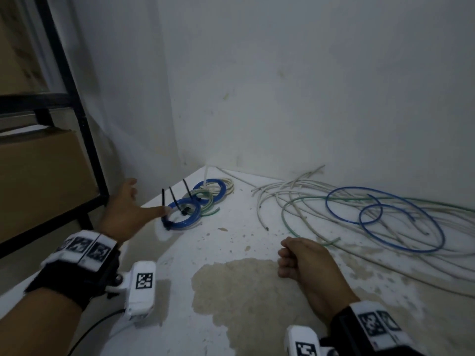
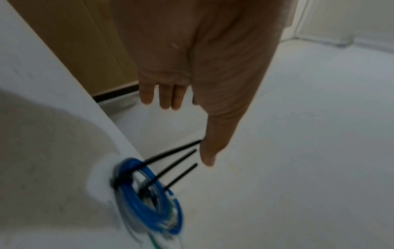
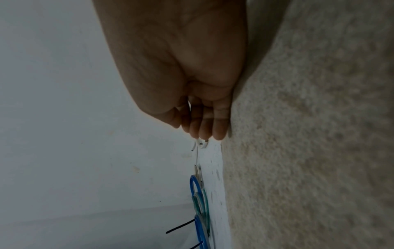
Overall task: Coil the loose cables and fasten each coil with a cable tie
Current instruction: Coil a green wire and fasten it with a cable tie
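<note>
Left hand (image 1: 123, 217) spread flat, fingers straight, thumb tip beside the nearest round blue coil (image 1: 183, 214) bound by stiff black cable ties (image 1: 174, 201), right hand (image 1: 305, 260) curled into an empty fist on the stained, worn white tabletop (image 1: 231, 291), loose blue, green and white cables (image 1: 372, 217) sprawled in wide loops near the wall.

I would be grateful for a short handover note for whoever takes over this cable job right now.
Left hand: open, fingers straight, thumb tip by the nearest tied blue coil; holds nothing.
Right hand: curled, resting on the table; nothing visibly held.
Done: several coils, blue and green, lie at the table's far left corner, black cable ties sticking up.
Left: loose blue, green and white cables on the right need coiling and tying.
</note>
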Action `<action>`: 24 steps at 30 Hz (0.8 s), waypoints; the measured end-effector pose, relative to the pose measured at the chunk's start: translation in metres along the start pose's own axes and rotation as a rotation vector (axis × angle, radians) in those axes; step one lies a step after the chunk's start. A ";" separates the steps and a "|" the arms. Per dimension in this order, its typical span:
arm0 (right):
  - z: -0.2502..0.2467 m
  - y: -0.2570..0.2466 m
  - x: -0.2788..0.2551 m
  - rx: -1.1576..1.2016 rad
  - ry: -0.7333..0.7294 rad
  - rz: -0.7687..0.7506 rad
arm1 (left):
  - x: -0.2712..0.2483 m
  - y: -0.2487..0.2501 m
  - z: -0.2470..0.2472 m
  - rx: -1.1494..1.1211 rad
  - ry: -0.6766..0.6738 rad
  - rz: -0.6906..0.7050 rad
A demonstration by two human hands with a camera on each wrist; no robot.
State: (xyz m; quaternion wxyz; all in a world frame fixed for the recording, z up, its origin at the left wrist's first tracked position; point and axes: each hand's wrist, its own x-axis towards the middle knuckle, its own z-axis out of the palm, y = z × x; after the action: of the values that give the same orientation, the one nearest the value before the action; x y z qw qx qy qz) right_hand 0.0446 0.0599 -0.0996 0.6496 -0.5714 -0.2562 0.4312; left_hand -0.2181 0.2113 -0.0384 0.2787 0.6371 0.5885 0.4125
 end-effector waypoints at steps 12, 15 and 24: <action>-0.101 -0.061 -0.044 -0.859 -0.017 -0.190 | -0.128 0.103 0.122 -0.359 -0.267 0.140; -0.148 -0.075 -0.051 -1.040 0.059 -0.199 | -0.146 0.122 0.171 -0.342 -0.406 0.113; -0.251 -0.100 -0.055 -1.149 0.269 -0.117 | -0.098 0.126 0.247 0.553 -0.537 0.364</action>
State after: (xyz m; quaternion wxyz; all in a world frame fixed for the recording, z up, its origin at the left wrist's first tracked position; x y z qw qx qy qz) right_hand 0.2511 -0.1157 -0.0488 0.2856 -0.8660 -0.3952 0.1105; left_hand 0.0618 0.1286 -0.0760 0.1636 0.8662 0.4613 0.1010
